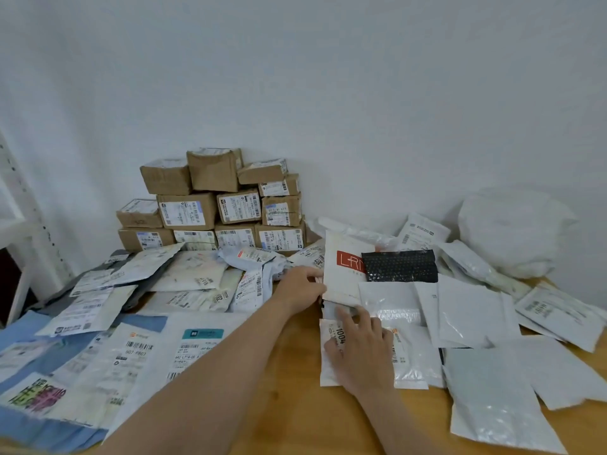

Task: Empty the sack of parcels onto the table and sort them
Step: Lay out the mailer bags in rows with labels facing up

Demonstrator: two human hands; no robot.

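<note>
While L grip [300, 289] holds 1 pkg [341, 285], R grip [361, 349] touches 1004-pkg [329, 330].

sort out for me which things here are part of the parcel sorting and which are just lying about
Part of the job: left hand, holding the red-logo envelope; right hand, pressing on the mailer marked 1004; black bubble mailer; stacked cardboard boxes; white sack; wooden table.
Just there: white shelf upright; wall.

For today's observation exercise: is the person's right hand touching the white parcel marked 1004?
Touching. The head view shows the right hand lying on the white parcel marked 1004, fingers overlapping its label.
</note>
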